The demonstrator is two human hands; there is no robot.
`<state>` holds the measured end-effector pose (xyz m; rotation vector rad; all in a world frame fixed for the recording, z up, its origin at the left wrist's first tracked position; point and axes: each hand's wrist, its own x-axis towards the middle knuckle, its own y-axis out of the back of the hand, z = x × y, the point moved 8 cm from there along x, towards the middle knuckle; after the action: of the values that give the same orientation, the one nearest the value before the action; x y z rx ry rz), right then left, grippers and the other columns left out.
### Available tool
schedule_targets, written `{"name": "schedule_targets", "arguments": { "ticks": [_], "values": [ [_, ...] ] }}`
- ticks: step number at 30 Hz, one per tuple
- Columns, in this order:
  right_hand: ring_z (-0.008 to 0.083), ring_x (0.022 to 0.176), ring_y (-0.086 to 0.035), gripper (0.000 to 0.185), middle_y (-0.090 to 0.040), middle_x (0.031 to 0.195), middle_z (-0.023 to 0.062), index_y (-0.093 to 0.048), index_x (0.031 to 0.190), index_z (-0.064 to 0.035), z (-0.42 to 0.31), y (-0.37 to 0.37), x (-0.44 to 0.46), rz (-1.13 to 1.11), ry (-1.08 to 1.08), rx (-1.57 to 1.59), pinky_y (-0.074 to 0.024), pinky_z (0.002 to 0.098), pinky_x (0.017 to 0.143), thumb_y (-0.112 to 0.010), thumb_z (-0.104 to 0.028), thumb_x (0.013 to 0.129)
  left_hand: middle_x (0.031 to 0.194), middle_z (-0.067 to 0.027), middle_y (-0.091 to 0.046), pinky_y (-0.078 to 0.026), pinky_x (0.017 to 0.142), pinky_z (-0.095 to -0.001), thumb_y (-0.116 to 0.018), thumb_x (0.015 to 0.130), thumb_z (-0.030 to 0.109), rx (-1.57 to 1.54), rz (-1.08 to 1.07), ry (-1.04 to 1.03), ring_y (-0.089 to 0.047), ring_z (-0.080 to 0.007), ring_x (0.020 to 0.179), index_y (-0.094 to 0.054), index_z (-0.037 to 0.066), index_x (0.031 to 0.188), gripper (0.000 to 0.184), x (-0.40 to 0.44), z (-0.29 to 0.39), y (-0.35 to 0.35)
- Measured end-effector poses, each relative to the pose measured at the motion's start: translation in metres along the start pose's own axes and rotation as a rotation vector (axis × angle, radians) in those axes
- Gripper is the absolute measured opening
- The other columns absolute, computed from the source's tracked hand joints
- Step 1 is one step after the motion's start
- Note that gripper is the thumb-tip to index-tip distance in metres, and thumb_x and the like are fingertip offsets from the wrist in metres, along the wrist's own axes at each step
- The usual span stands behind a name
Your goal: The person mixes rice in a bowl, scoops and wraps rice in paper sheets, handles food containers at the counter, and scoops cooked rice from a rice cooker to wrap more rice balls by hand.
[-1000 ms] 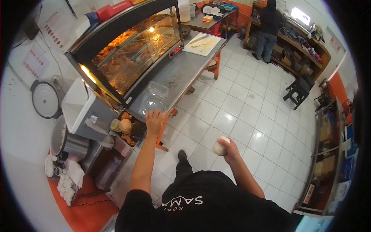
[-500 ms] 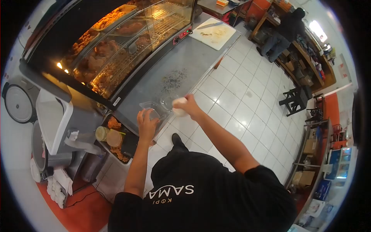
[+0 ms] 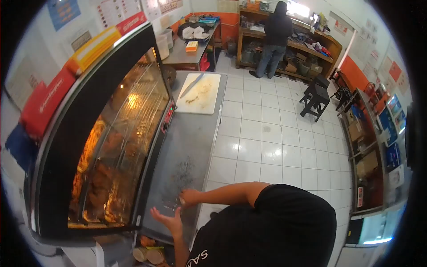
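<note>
My left hand [image 3: 167,220] is held palm up over the grey metal counter, its fingers spread and nothing gripped in them. Just beyond it, a clear plastic container [image 3: 170,205] sits on the counter, hard to make out. My right hand [image 3: 190,197] is closed beside that container. A bit of a pale lump [image 3: 182,201] shows at its fingers; the rest is hidden. Dark specks are scattered on the counter surface [image 3: 189,138] ahead of both hands.
A lit glass food warmer [image 3: 111,164] with fried food stands along the left. A knife [image 3: 192,85] lies on a white cutting board [image 3: 207,95] farther up. Jars [image 3: 155,256] stand in a tray below. Black stools [image 3: 315,100] and a person [image 3: 276,35] are across the tiled floor.
My view has tilted up toward the room. My left hand has come off the clear container and opened out. My right hand remains closed by the containers, with less of the pale lump showing.
</note>
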<state>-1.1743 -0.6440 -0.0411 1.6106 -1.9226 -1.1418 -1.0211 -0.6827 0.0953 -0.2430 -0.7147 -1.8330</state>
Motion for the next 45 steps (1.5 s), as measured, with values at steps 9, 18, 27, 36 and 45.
{"name": "schedule_targets", "arguments": {
  "ticks": [9,18,27,36,45],
  "values": [
    [0.0408,0.093,-0.062,0.026,-0.065,0.095,0.0212,-0.065,0.091,-0.0002,0.073,0.102,-0.006,0.458,0.005,0.348,-0.0483,0.0498,0.080,-0.053,-0.022,0.085,0.155,-0.0233,-0.018,-0.022,0.114,-0.0478,-0.074,0.082,0.025,0.054,-0.487,0.223,-0.022,-0.0390,0.141,-0.038,0.006,0.144,0.074,-0.020,-0.056,-0.122],
    [0.0228,0.063,-0.066,0.018,-0.065,0.074,0.0132,-0.067,0.087,0.0011,0.160,0.051,0.043,-0.265,-0.156,0.973,-0.0544,0.0398,0.055,-0.066,-0.016,0.083,0.157,-0.0206,0.000,-0.031,0.109,-0.0496,-0.080,0.072,0.020,0.005,-0.445,0.360,-0.016,-0.0369,0.143,-0.037,0.004,0.144,0.084,-0.039,-0.054,-0.183],
    [0.0198,0.062,-0.061,0.018,-0.061,0.072,0.0088,-0.062,0.087,-0.0002,0.248,0.124,0.035,-0.334,-0.270,1.186,-0.0506,0.0350,0.054,-0.061,-0.018,0.082,0.109,-0.0123,-0.057,-0.053,0.078,-0.0385,-0.068,0.087,0.007,-0.787,-0.236,1.158,-0.060,-0.0253,0.089,-0.046,0.005,0.117,0.037,-0.069,-0.080,-0.296],
    [0.0165,0.068,-0.063,0.020,-0.061,0.074,0.0051,-0.055,0.081,-0.0050,0.353,0.267,0.013,-0.098,-0.083,1.222,-0.0510,0.0293,0.059,-0.067,-0.021,0.083,0.101,-0.0087,-0.056,-0.052,0.073,-0.0338,-0.059,0.088,-0.006,-0.885,-0.411,0.991,-0.059,-0.0210,0.083,-0.046,0.007,0.109,0.028,0.020,-0.024,-0.439],
    [0.0156,0.078,-0.064,0.019,-0.065,0.085,0.0053,-0.062,0.090,0.0002,0.528,0.472,-0.034,0.498,-0.116,1.369,-0.0533,0.0295,0.073,-0.068,-0.016,0.083,0.109,-0.0092,-0.054,-0.054,0.081,-0.0352,-0.063,0.084,-0.005,-0.860,-0.887,0.929,-0.059,-0.0217,0.094,-0.042,0.004,0.116,0.039,0.143,0.099,-0.702]
  ]
}}
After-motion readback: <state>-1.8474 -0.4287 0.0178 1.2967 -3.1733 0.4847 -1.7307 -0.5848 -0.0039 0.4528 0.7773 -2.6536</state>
